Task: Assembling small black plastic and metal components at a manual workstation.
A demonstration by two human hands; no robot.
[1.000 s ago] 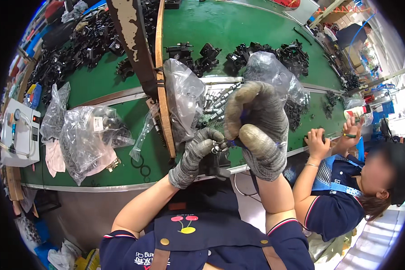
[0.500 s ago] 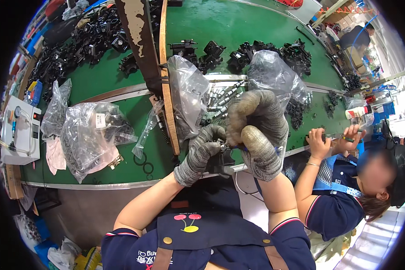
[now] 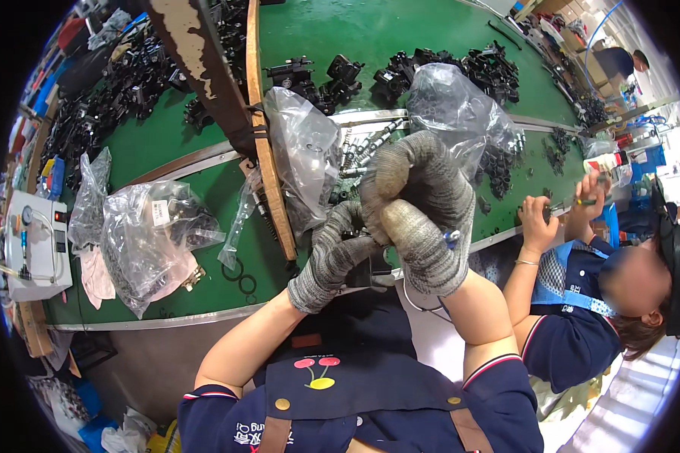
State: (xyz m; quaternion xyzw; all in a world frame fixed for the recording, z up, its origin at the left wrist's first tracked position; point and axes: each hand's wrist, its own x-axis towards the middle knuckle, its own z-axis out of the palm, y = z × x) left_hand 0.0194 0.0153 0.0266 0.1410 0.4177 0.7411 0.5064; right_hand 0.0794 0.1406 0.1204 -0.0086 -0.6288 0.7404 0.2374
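Both my hands wear grey knitted gloves and meet at the front edge of the green workbench (image 3: 181,306). My left hand (image 3: 329,260) is closed round a small black part (image 3: 370,270), mostly hidden behind the glove. My right hand (image 3: 423,219) has its thumb and fingers curled together over the top of that part. What its fingertips pinch is hidden. A small blue piece (image 3: 452,238) shows at the palm side of this glove. Just beyond my hands, silver and black shafts (image 3: 370,147) lie between two clear plastic bags.
A wooden post (image 3: 268,174) and rusty metal upright (image 3: 200,68) stand to the left. Bagged parts (image 3: 155,234), black rings (image 3: 239,281) and a white gauge box (image 3: 38,241) lie farther left. Black assemblies (image 3: 446,72) line the back. A co-worker's hands (image 3: 540,223) hold tools at right.
My right hand has shifted slightly left and down against my left hand, covering more of the black part. The view has tilted a little. The co-worker's hands have moved slightly.
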